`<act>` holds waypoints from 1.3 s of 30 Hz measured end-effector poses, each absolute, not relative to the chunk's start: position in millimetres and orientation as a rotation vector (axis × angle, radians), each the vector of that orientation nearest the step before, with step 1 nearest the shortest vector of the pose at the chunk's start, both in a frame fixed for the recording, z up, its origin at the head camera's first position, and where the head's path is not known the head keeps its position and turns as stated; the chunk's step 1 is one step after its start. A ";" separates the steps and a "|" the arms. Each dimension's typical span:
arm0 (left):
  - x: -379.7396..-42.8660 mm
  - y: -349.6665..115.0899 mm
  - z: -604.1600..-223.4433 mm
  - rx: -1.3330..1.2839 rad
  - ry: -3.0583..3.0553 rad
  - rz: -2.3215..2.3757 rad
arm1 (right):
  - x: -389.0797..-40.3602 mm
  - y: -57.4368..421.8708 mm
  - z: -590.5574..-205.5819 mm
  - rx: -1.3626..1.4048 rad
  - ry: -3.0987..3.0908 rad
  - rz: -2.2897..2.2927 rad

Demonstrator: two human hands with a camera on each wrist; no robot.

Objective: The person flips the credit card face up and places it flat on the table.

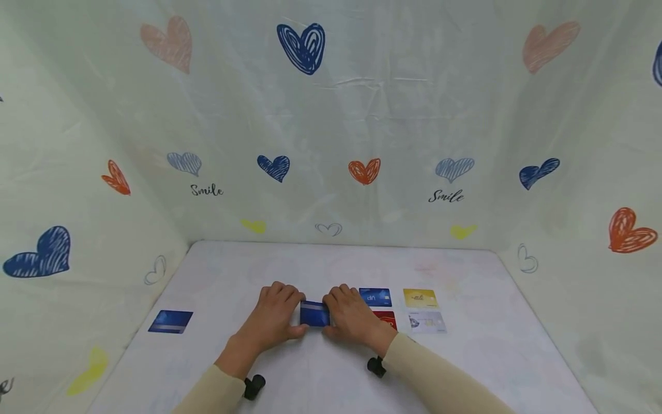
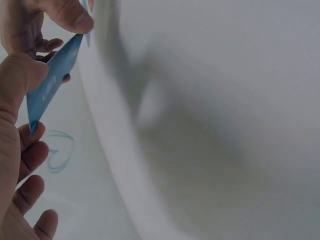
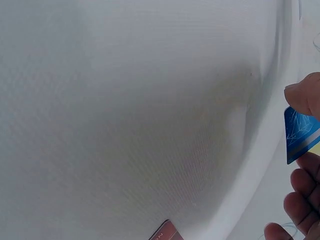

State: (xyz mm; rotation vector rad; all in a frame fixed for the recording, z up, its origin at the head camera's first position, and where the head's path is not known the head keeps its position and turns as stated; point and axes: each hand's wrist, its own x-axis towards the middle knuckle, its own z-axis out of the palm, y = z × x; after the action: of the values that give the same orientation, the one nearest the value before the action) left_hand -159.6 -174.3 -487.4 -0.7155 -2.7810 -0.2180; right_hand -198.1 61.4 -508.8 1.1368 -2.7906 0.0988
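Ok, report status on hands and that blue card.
Both hands, left and right, pinch the blue card. Held between them over the table. Nothing in the way.

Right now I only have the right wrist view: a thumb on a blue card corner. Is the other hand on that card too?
Observer: Yes. In the head view the left hand and right hand both pinch the blue card, one at each end.
Operator: Any other cards out?
Observer: Four sit just right of the hands: a blue card with white print, a yellow card, a red card and a silver card.
Operator: Anything on the left?
Observer: One dark blue card lies alone near the table's left edge.
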 end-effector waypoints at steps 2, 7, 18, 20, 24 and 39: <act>-161.7 -172.0 -483.0 -0.745 -2.764 -0.167 | -197.1 62.2 -508.9 1.117 -2.788 0.098; -167.2 -164.8 -469.1 -0.786 -2.771 -0.039 | -195.0 64.0 -507.1 1.063 -2.785 0.089; -169.6 -156.2 -463.7 -0.757 -2.821 -0.016 | -195.2 67.4 -508.9 1.009 -2.777 0.137; -169.1 -155.1 -463.9 -0.754 -2.831 -0.054 | -195.4 68.5 -509.4 1.006 -2.768 0.135; -167.5 -153.7 -464.1 -0.746 -2.850 -0.103 | -195.2 69.9 -509.9 1.007 -2.746 0.143; -167.9 -147.0 -460.1 -0.795 -2.800 -0.172 | -195.9 67.6 -514.2 1.000 -2.753 0.253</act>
State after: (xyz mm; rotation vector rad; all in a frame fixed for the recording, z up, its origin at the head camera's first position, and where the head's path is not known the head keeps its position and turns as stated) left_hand -167.9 -147.0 -460.1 -0.7949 -2.8000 -0.1719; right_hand -195.9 67.6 -514.2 1.0002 -2.7529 0.2528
